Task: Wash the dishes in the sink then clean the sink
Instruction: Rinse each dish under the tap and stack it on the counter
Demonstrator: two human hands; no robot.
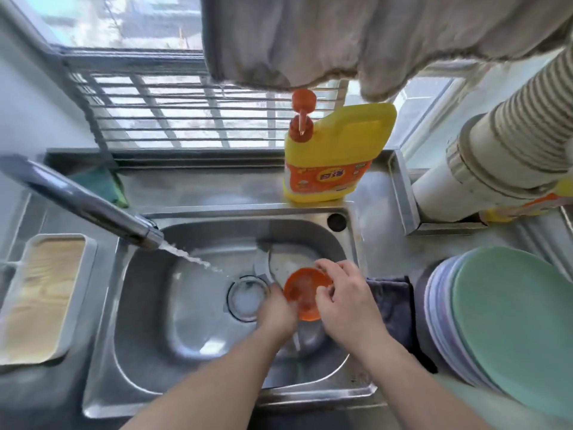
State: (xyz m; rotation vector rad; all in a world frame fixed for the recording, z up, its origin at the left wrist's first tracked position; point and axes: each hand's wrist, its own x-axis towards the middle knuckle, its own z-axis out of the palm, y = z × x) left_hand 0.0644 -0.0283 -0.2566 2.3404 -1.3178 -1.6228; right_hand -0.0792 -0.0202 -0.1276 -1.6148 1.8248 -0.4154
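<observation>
Both hands (pixel 277 308) (pixel 344 297) pinched the small round orange plastic dish (pixel 305 291) between them, right of the running stream (pixel 198 259).

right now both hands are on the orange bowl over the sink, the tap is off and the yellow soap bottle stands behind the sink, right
Not quite: the tap is on. The head view shows water streaming from it into the sink. The rest holds: the left hand and right hand hold the orange bowl, and the yellow soap bottle stands behind the sink.
</observation>
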